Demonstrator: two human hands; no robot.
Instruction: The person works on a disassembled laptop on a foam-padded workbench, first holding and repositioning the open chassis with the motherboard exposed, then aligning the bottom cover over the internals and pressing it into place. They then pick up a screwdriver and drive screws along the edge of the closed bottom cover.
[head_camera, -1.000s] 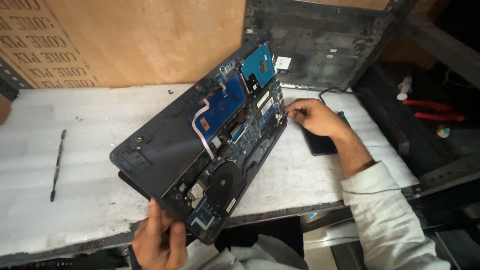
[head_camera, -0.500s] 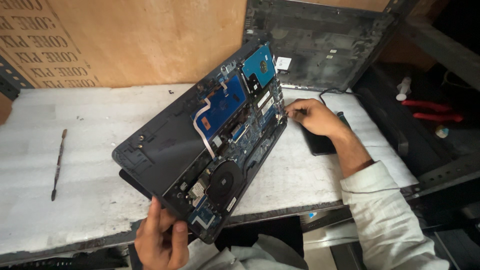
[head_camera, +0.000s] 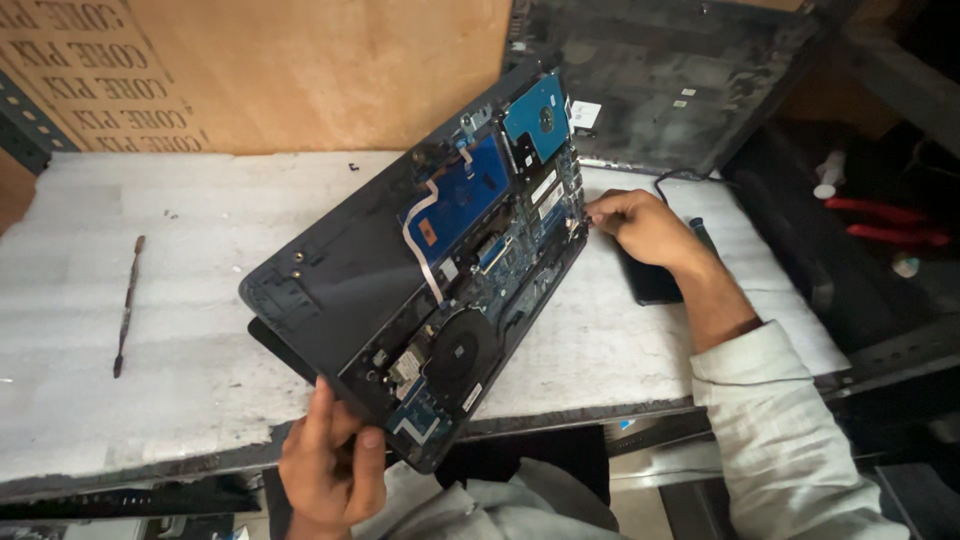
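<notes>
An opened laptop base lies tilted on the white bench, its blue circuit board, fan and blue drive exposed. My left hand grips its near corner at the bench's front edge and holds it raised. My right hand is at the laptop's right edge, fingertips pinched on something very small beside the board; what it is cannot be made out. A black phone-like slab lies under my right wrist.
A thin dark pry tool lies at the left of the bench. A cardboard sheet and a dark laptop cover lean at the back. Red-handled pliers sit on a shelf at the right.
The laptop base has tipped slightly higher at its near end. Both hands stay where they were.
</notes>
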